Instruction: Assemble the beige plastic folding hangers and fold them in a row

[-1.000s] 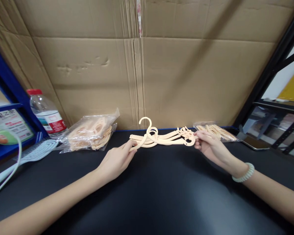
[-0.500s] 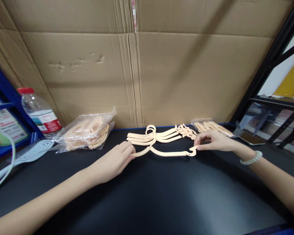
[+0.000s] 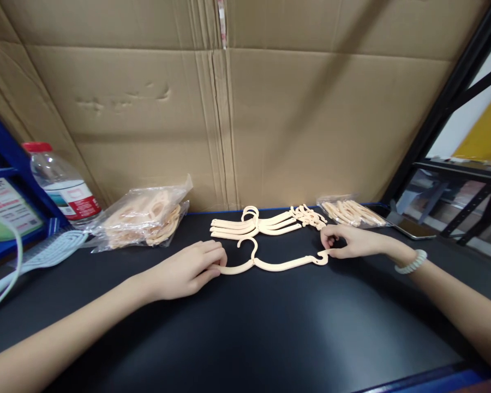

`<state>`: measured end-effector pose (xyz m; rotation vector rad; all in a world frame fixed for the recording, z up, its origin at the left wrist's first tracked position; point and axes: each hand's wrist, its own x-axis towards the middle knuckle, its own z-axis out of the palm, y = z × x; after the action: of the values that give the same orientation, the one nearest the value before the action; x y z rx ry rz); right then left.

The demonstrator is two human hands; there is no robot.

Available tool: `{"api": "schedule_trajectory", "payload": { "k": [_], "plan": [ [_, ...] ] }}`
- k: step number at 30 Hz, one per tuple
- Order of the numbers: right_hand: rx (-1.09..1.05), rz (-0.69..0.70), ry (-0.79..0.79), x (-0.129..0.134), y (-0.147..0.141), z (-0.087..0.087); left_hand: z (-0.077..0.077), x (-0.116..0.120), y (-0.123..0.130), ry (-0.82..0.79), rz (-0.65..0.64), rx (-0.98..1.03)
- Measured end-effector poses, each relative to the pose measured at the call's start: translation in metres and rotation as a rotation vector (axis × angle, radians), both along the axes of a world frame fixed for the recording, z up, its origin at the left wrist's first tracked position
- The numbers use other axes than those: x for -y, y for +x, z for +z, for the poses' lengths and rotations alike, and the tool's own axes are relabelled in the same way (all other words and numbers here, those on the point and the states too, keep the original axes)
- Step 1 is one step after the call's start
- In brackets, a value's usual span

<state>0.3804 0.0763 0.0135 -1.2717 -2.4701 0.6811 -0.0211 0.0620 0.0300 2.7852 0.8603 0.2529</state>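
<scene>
A cream clothes hanger (image 3: 284,266) lies across the black table, its hook pointing toward the back. My left hand (image 3: 188,267) has its fingers closed around the hanger's left end, which they hide. At the right end, my right hand (image 3: 346,241) pinches a small cream hook piece (image 3: 321,258) that meets the tip of the hanger arm; whether it is joined there I cannot tell. Just behind lies a fanned stack of cream hangers (image 3: 277,222). Beside that stack, near my right hand, is a pile of small cream hook pieces (image 3: 309,215).
Plastic bags of hanger parts (image 3: 141,218) lie at the left, another bag (image 3: 352,212) at the back right. A red-capped bottle (image 3: 63,183), a pale blue hairbrush (image 3: 53,251) and a phone-like flat object (image 3: 413,226) lie around. A cardboard wall (image 3: 311,125) closes the back.
Both hands have drawn the hanger slightly toward me, away from the stack. Its hook now shows apart from the stacked hangers. My right hand still pinches the hook piece.
</scene>
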Motion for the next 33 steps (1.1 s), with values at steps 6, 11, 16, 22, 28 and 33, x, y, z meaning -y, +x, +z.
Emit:
{"api": "schedule_trajectory", "payload": {
  "k": [6, 11, 16, 22, 28, 33],
  "plan": [
    [0.026, 0.041, 0.061, 0.004, -0.004, 0.000, -0.001, -0.006, -0.004, -0.167, 0.016, 0.104],
    [-0.038, 0.004, 0.061, 0.003, -0.006, -0.001, -0.010, -0.017, -0.007, -0.326, 0.176, 0.362],
    [-0.200, -0.229, 0.227, -0.006, -0.012, -0.014, -0.025, -0.033, -0.012, -0.257, 0.380, 0.569],
    [-0.273, -0.329, 0.269, -0.014, -0.012, -0.028, -0.036, -0.043, -0.014, -0.169, 0.490, 0.642],
    [-0.302, -0.336, 0.261, -0.017, -0.013, -0.034, -0.040, -0.044, -0.016, -0.097, 0.517, 0.642],
    [-0.310, -0.349, 0.265, -0.018, -0.015, -0.037, -0.041, -0.043, -0.015, -0.059, 0.486, 0.608]
  ]
}}
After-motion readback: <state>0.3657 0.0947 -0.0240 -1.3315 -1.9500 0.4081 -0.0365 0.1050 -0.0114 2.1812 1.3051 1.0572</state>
